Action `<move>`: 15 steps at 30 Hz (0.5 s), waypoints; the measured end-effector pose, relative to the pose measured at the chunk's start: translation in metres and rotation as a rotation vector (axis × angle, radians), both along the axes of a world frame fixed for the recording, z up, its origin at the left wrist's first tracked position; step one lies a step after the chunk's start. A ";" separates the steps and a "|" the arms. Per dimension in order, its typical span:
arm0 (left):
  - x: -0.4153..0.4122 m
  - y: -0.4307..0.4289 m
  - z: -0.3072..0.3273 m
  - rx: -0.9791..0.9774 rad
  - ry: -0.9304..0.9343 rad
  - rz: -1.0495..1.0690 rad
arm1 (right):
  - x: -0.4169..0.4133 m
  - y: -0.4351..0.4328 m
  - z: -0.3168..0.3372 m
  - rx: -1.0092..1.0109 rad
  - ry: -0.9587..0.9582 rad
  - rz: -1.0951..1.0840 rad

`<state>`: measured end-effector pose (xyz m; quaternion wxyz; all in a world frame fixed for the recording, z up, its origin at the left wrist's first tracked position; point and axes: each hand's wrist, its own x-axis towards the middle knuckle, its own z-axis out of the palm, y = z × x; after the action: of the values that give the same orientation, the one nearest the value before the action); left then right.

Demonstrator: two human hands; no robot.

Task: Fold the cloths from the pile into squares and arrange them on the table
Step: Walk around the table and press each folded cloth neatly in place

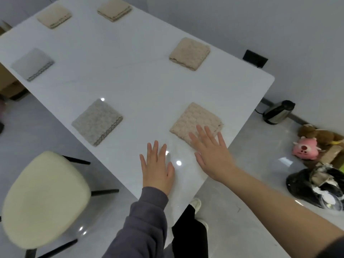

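right hand (212,155) flat on beige cloth (195,119); left hand (158,167) flat beside it.

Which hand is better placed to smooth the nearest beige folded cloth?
Right. The right hand lies with straight fingers on the beige cloth; the left hand rests flat on the bare table beside it.

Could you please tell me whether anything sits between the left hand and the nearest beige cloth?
Nothing visible does: only bare white table separates the left hand from the beige cloth, whose near edge the right hand covers.
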<state>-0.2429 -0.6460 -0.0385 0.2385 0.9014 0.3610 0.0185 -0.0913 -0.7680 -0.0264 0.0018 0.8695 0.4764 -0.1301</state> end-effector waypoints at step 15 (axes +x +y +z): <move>0.123 -0.024 -0.033 -0.088 -0.011 0.227 | 0.150 -0.009 -0.018 -0.077 0.134 0.164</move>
<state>-0.1199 -0.6695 -0.0716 0.2762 0.8432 0.4599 0.0343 0.0582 -0.7773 -0.0445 0.0140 0.8164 0.5395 -0.2057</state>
